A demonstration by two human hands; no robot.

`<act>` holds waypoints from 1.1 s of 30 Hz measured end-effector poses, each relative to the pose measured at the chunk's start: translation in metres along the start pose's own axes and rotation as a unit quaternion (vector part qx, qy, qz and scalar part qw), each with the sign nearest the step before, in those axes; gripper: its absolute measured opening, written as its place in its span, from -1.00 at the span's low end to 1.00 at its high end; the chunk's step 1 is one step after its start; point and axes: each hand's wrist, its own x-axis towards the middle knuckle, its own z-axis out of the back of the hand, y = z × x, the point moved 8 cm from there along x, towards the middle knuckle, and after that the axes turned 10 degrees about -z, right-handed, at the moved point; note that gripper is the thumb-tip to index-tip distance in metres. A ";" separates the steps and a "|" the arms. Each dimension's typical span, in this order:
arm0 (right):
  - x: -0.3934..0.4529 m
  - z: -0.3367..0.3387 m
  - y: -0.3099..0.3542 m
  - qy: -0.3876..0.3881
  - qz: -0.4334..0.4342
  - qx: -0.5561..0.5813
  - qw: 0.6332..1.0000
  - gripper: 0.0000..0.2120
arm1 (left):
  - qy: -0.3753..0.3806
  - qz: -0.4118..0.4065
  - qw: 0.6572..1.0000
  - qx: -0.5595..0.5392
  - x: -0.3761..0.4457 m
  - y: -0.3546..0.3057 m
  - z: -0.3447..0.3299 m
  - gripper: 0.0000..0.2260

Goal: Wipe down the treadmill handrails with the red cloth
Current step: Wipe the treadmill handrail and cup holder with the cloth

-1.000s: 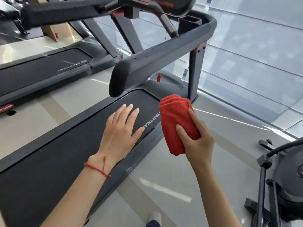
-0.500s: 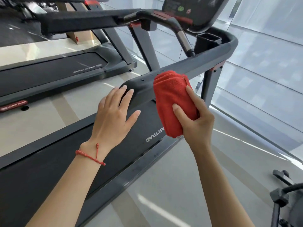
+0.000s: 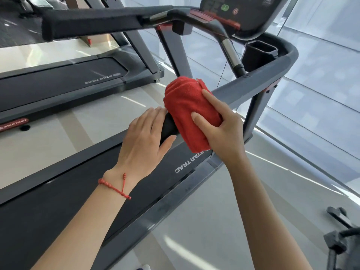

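Note:
The folded red cloth [image 3: 187, 106] is draped over the near end of the treadmill's right handrail [image 3: 253, 80], a grey bar running up to the console [image 3: 233, 8]. My right hand [image 3: 224, 133] grips the cloth, thumb and fingers spread over it, and presses it on the rail. My left hand [image 3: 144, 141], with a red string bracelet at the wrist, rests on the rail's black end cap just left of the cloth, fingers fairly straight. The left handrail [image 3: 93, 26], black and padded, runs across the top of the view.
The treadmill belt [image 3: 58, 201] lies below my arms. A second treadmill [image 3: 68, 80] stands to the left across a strip of pale floor. A glass wall [image 3: 321, 94] runs along the right. Part of another black machine [image 3: 341, 240] shows at the lower right.
Both hands rose from above the belt to the right handrail. The cloth now lies over the rail's end, and my left hand now touches the end cap.

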 end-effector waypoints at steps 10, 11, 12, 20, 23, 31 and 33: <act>0.005 -0.011 0.015 0.024 -0.015 -0.229 0.973 -0.57 | -0.019 0.009 0.998 -0.059 0.005 0.001 -0.010 -0.48; 0.003 -0.013 0.017 0.005 -0.022 -0.237 0.971 -0.55 | -0.022 0.009 0.998 -0.058 0.005 0.002 -0.009 -0.48; 0.001 -0.016 0.019 -0.014 -0.026 -0.243 0.970 -0.52 | -0.025 0.008 0.998 -0.057 0.005 0.002 -0.009 -0.48; 0.014 -0.019 0.010 -0.070 -0.048 -0.220 0.972 -0.49 | -0.055 -0.016 0.998 -0.014 0.005 -0.001 -0.005 -0.50; 0.035 -0.011 0.010 -0.082 -0.055 -0.231 0.968 -0.50 | -0.062 -0.030 0.998 0.016 0.005 -0.002 -0.005 -0.51; 0.019 -0.015 0.011 -0.076 0.004 -0.268 0.960 -0.52 | -0.075 -0.056 0.995 0.043 0.008 -0.007 -0.006 -0.54; 0.021 -0.015 0.009 -0.074 0.010 -0.256 0.964 -0.53 | -0.078 -0.061 0.994 0.052 0.009 -0.009 -0.005 -0.56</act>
